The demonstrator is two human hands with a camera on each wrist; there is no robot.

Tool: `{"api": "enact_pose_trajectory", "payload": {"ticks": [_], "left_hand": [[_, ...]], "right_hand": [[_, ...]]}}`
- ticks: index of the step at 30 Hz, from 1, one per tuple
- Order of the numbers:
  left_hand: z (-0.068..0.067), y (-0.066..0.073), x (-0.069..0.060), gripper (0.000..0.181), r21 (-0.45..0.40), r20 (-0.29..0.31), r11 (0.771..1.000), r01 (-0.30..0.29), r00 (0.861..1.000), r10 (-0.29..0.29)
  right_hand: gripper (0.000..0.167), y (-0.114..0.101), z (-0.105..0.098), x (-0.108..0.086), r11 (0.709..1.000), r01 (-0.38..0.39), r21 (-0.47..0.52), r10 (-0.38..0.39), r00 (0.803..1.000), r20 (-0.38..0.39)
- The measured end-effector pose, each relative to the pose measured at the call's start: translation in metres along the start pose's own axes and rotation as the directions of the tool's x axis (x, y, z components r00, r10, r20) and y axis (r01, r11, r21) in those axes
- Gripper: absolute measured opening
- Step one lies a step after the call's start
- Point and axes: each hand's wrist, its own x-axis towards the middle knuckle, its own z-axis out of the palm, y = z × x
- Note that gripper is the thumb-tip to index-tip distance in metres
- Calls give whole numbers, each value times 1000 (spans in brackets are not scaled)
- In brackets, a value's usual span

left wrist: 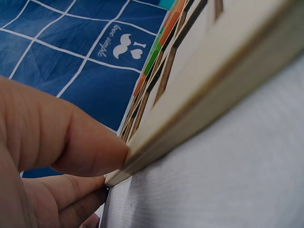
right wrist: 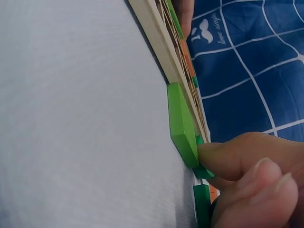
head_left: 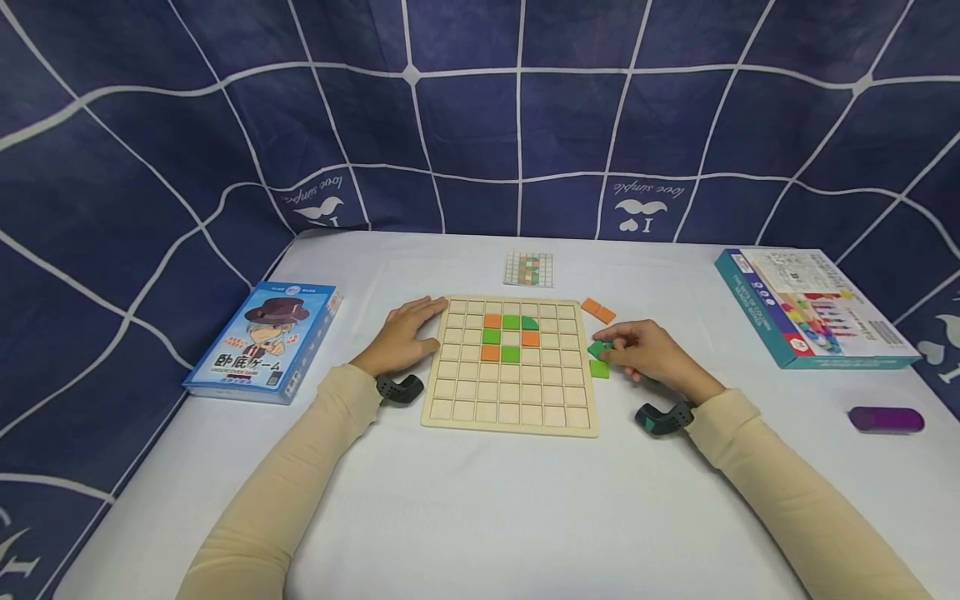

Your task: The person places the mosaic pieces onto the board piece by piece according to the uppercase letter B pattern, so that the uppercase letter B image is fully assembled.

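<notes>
A square wooden grid board [head_left: 510, 421] lies on the table, holding several orange and green tiles around its upper middle cells. My left hand [head_left: 403, 337] rests against the board's left edge, and the thumb and fingertips touch its rim in the left wrist view. Just off the board's right edge, my right hand [head_left: 648, 354] pinches a dark green tile [head_left: 597, 349]. Beside it lies a light green square tile [head_left: 599, 369], nearest the camera in the right wrist view. Another dark green tile [right wrist: 203, 204] shows under the curled fingers there.
Two orange tiles [head_left: 597, 311] lie by the board's upper right corner. Behind the board is a small pattern card [head_left: 528, 269]. A blue game box [head_left: 262, 342] stands left, a teal-edged box [head_left: 817, 308] right, with a purple oblong object [head_left: 887, 420] before it.
</notes>
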Motion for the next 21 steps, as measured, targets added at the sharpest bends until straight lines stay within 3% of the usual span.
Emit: {"api": "enact_pose_trajectory", "payload": {"ticks": [10,21], "left_hand": [[0,0,0,77,0,0,1000,-1,1000,1],[0,1,0,77,10,4,1000,10,1000,-10]], "right_hand": [[25,-5,-1,-4,999,-16,36,18,998,-56],[19,-10,-12,-8,1000,-1,8,1,1000,-16]]}}
